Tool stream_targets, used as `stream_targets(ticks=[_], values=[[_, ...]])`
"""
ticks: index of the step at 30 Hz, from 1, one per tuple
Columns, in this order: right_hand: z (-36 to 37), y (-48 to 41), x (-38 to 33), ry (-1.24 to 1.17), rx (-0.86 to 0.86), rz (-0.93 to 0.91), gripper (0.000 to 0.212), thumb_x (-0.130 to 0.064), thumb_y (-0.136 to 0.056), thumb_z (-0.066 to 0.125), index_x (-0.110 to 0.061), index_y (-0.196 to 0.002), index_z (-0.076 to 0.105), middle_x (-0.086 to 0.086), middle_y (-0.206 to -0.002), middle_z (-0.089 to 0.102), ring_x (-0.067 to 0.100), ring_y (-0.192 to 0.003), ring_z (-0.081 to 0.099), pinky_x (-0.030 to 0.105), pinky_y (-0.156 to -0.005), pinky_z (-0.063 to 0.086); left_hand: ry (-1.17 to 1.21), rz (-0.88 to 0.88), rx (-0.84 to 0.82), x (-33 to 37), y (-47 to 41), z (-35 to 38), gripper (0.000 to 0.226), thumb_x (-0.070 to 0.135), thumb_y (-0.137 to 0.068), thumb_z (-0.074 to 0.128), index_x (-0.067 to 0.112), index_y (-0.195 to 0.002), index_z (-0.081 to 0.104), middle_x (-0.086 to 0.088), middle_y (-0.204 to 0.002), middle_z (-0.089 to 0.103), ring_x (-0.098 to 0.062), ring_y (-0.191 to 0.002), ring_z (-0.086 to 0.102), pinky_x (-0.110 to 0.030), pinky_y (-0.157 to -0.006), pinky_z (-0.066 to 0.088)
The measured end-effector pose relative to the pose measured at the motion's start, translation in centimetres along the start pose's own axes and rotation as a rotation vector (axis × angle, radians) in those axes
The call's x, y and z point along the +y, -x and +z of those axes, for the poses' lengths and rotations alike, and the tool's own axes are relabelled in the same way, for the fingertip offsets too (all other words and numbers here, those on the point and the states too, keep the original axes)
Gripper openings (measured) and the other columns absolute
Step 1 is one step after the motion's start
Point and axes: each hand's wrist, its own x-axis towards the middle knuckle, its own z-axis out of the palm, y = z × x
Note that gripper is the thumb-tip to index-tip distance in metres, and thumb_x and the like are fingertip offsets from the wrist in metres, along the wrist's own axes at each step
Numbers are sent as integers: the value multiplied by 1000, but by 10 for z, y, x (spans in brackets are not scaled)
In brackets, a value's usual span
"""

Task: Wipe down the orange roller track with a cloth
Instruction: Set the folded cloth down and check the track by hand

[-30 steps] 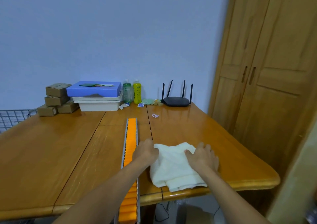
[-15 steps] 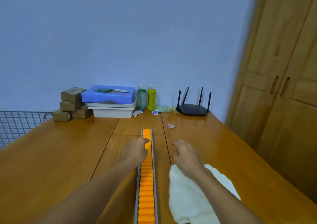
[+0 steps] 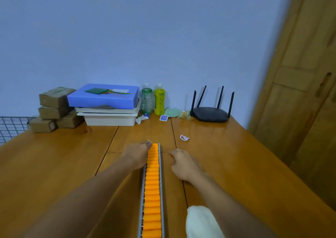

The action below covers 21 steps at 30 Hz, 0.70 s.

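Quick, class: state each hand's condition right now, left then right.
Left hand: open, resting against the orange roller track, holding nothing.
Right hand: loosely curled, empty.

dim, bluish light, soft glare on the table (image 3: pixel 227 146), edges perhaps slightly warped.

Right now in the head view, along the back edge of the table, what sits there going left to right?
Brown boxes → blue box on white trays → green bottle → yellow bottle → router.
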Motion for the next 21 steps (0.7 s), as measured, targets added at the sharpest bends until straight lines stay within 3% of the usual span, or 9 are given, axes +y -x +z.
stream_targets(ticks=[12,21], values=[[17,-8,19,-71,29,66,46,-17,-96,50,-28,-140,54,-5,-136,56,19,-116,56,40,-88,55,-102,76,-90,-4,-18,8,70,11,-101,52,26,-163,21,6,-169,21,-23,-149,35,-37,-112,40],[12,10,15,-22,34,58,47,-14,-95,49,-25,-141,54,-3,-131,58,21,-112,58,40,-84,55,-108,60,-119,1,-2,5,70,11,-102,51,26,-163,20,1,-169,24,-25,-150,34,-37,-107,45]])
